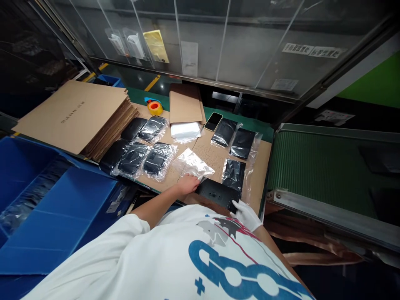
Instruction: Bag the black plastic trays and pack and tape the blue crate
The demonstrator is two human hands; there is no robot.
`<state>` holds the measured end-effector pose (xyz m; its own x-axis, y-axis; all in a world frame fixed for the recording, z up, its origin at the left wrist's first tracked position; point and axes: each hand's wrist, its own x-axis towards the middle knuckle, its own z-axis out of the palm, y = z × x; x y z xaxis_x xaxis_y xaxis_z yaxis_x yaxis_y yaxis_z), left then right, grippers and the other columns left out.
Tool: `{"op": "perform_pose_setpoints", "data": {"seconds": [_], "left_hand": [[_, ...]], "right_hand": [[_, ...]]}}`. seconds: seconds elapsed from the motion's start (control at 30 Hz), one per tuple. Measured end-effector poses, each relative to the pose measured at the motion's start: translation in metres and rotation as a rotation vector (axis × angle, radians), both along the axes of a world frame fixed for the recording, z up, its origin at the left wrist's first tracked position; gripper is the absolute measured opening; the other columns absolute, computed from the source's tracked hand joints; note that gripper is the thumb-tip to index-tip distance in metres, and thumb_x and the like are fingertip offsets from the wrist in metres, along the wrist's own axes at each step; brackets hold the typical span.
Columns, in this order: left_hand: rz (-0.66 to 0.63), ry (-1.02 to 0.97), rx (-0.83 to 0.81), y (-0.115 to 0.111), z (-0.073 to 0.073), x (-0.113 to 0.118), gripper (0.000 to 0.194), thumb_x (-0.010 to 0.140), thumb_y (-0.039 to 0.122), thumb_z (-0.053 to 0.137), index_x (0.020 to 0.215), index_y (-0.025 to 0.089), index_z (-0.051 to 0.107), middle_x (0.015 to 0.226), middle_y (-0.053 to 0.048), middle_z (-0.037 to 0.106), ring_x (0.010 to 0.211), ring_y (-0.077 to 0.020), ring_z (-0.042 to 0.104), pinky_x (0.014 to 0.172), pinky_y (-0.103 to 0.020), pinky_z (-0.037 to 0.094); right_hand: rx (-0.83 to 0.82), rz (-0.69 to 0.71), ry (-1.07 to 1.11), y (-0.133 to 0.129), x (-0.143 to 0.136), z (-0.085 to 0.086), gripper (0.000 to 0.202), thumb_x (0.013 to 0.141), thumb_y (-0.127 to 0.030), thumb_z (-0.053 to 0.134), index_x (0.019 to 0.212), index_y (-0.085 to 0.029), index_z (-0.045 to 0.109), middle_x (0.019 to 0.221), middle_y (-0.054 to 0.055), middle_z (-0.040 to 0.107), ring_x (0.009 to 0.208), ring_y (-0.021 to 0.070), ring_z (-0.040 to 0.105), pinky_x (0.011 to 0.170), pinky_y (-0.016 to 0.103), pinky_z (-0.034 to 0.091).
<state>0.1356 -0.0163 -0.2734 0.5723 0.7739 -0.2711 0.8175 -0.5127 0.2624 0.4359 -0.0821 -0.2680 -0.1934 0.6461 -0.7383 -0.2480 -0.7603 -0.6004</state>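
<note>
Jointly held, black panel [217, 193], bare left hand [188, 184], gloved right hand [246, 215]

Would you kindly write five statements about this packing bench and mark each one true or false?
1. The right hand wears a white glove. True.
2. The left hand wears one too. False: the left hand is bare.
3. The black panel reaches from one hand to the other. True.
4. The smartphone lies on the cardboard stack. False: the smartphone lies beside a bagged black item.
5. The tape roll is yellow. True.
</note>
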Motion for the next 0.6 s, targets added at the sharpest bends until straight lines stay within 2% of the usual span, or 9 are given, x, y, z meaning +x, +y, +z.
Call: {"op": "perform_pose_setpoints", "data": {"seconds": [0.1, 0.2, 0.27, 0.3, 0.43, 0.5, 0.6], "left_hand": [[-0.068, 0.009, 0.025, -0.005, 0.004, 0.0, 0.017, 0.088, 0.026, 0.05, 0.085, 0.017, 0.064, 0.093, -0.008, 0.065, 0.089, -0.0221, 0.059, 0.082, -0.036, 0.039], [-0.117, -0.064, 0.038, -0.012, 0.008, 0.011, 0.02, 0.09, 0.03, 0.047, 0.086, 0.019, 0.063, 0.092, -0.006, 0.065, 0.088, -0.0203, 0.059, 0.083, -0.035, 0.039], [-0.091, -0.159, -0.017, -0.013, 0.012, 0.021, 0.023, 0.092, 0.033, 0.045, 0.087, 0.02, 0.064, 0.091, -0.005, 0.065, 0.089, -0.0188, 0.059, 0.084, -0.033, 0.039], [-0.028, -0.199, -0.063, -0.01, 0.015, 0.025, 0.024, 0.092, 0.035, 0.045, 0.088, 0.021, 0.064, 0.093, -0.004, 0.066, 0.091, -0.0181, 0.059, 0.085, -0.032, 0.039], [0.301, -0.202, -0.172, 0.029, 0.019, 0.021, 0.032, 0.094, 0.032, 0.037, 0.106, 0.019, 0.064, 0.11, -0.008, 0.065, 0.103, -0.0196, 0.058, 0.088, -0.031, 0.041], [0.337, -0.153, -0.226, 0.056, 0.016, 0.01, 0.029, 0.089, 0.03, 0.045, 0.101, 0.017, 0.067, 0.104, -0.009, 0.068, 0.096, -0.0211, 0.06, 0.082, -0.03, 0.043], [0.282, -0.122, -0.386, 0.085, 0.007, 0.0, 0.011, 0.074, 0.027, 0.065, 0.076, 0.018, 0.072, 0.075, -0.002, 0.071, 0.071, -0.0166, 0.062, 0.066, -0.024, 0.044]], "right_hand": [[-0.003, -0.056, 0.037, 0.008, 0.001, -0.003, 0.037, 0.06, -0.037, 0.077, 0.092, -0.03, 0.06, 0.123, 0.003, 0.061, 0.106, 0.0219, 0.062, 0.077, 0.032, 0.057], [-0.022, -0.059, 0.103, 0.01, -0.002, -0.007, 0.044, 0.058, -0.034, 0.078, 0.098, -0.031, 0.06, 0.124, 0.004, 0.06, 0.111, 0.0234, 0.059, 0.086, 0.038, 0.055], [-0.035, -0.015, 0.127, 0.01, -0.006, -0.009, 0.047, 0.06, -0.034, 0.077, 0.103, -0.031, 0.059, 0.124, 0.005, 0.061, 0.11, 0.0249, 0.06, 0.087, 0.041, 0.054], [-0.037, 0.008, 0.132, 0.01, -0.009, -0.01, 0.047, 0.061, -0.034, 0.077, 0.104, -0.031, 0.059, 0.124, 0.005, 0.061, 0.109, 0.0256, 0.061, 0.088, 0.043, 0.054], [-0.033, 0.046, 0.13, 0.008, -0.017, -0.012, 0.046, 0.062, -0.034, 0.075, 0.105, -0.031, 0.059, 0.123, 0.004, 0.063, 0.108, 0.0262, 0.062, 0.087, 0.044, 0.053], [-0.027, 0.056, 0.129, 0.008, -0.019, -0.013, 0.045, 0.062, -0.034, 0.074, 0.105, -0.03, 0.059, 0.121, 0.004, 0.064, 0.107, 0.026, 0.063, 0.087, 0.043, 0.053], [-0.02, 0.073, 0.124, 0.006, -0.021, -0.013, 0.043, 0.063, -0.035, 0.074, 0.103, -0.029, 0.06, 0.117, 0.004, 0.067, 0.104, 0.0253, 0.064, 0.084, 0.042, 0.054]]}}
